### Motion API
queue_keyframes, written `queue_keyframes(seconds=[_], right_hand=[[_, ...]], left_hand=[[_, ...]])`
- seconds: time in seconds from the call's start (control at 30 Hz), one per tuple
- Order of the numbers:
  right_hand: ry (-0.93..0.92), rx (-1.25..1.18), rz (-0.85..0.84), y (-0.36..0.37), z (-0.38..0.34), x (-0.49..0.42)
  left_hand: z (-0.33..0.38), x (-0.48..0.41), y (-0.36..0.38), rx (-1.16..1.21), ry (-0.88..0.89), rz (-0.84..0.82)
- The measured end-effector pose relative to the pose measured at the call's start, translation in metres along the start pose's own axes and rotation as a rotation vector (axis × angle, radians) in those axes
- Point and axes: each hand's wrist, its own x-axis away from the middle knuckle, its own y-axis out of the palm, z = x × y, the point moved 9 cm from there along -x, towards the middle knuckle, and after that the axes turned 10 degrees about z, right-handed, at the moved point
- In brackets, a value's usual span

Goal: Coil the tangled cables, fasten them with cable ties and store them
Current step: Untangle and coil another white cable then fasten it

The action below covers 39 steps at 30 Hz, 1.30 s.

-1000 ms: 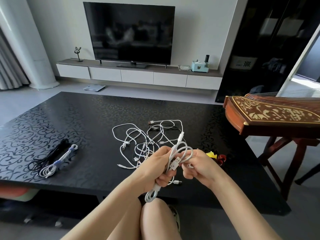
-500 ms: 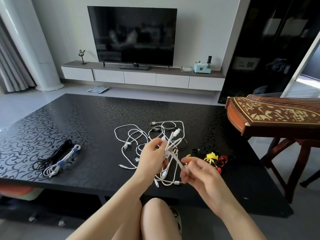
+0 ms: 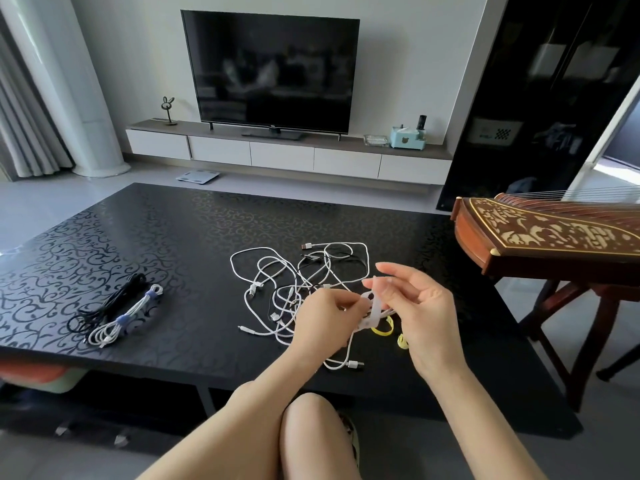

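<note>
**Spotter:** What does the head view give you?

**Operator:** My left grip (image 3: 325,317) is curled round a loop of the white cable (image 3: 370,308), held just above the near part of the surface (image 3: 173,237). Its tail seems to trail down to a plug by the edge. My right grip (image 3: 422,306) is half spread, with the thumb against the same loop. Blur stops me telling whether it pinches.

**Spotter:** How will the cable handle?

**Operator:** Light and limp, I'd judge, with a smooth sheath that slips and springs out of a coil. I'd hold it where the turns cross, not by the plugs. The tangle (image 3: 301,271) lies behind my grips and the yellow ties (image 3: 382,329) just beside the right one. Two tied bundles (image 3: 121,317) sit well to the left.
</note>
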Motion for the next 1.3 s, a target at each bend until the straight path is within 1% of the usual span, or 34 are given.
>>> queue_keyframes(seconds=[0.07,0.13,0.23,0.33,0.47,0.57,0.73,0.9,1.0,1.17,1.23,1.3], right_hand=[[0.075,-0.019,0.044,-0.004,0.012,-0.001],[0.120,-0.031,0.077,-0.008,0.022,0.000],[0.123,-0.005,0.082,-0.010,0.026,0.002],[0.092,-0.067,0.061,-0.012,0.021,0.001],[0.014,-0.050,0.035,-0.013,0.010,0.000],[-0.023,0.014,0.005,-0.008,0.006,-0.001],[-0.004,0.085,0.001,-0.006,0.010,-0.005],[0.005,0.125,-0.003,-0.004,0.013,-0.005],[-0.055,0.214,-0.018,-0.003,0.010,-0.003],[-0.264,0.354,-0.073,0.002,-0.003,0.005],[-0.286,0.356,-0.070,0.002,-0.003,0.005],[-0.306,0.394,-0.042,-0.001,-0.003,0.002]], left_hand=[[-0.005,-0.001,-0.002,0.150,-0.057,0.000],[-0.006,-0.002,-0.004,0.221,-0.063,0.018],[0.003,-0.002,-0.008,0.103,0.069,0.064],[0.011,-0.002,-0.009,0.019,0.155,0.090],[0.010,-0.004,-0.005,0.036,0.142,0.043],[0.012,-0.002,-0.002,0.050,0.161,0.026],[0.016,-0.001,-0.003,0.063,0.167,0.019],[0.018,0.000,-0.003,0.010,0.177,-0.003],[0.017,-0.001,-0.005,0.001,0.162,-0.012],[0.020,-0.002,-0.007,-0.014,0.159,-0.022],[0.023,-0.001,-0.006,-0.048,0.172,-0.041],[0.025,0.001,-0.002,-0.093,0.195,-0.095]])
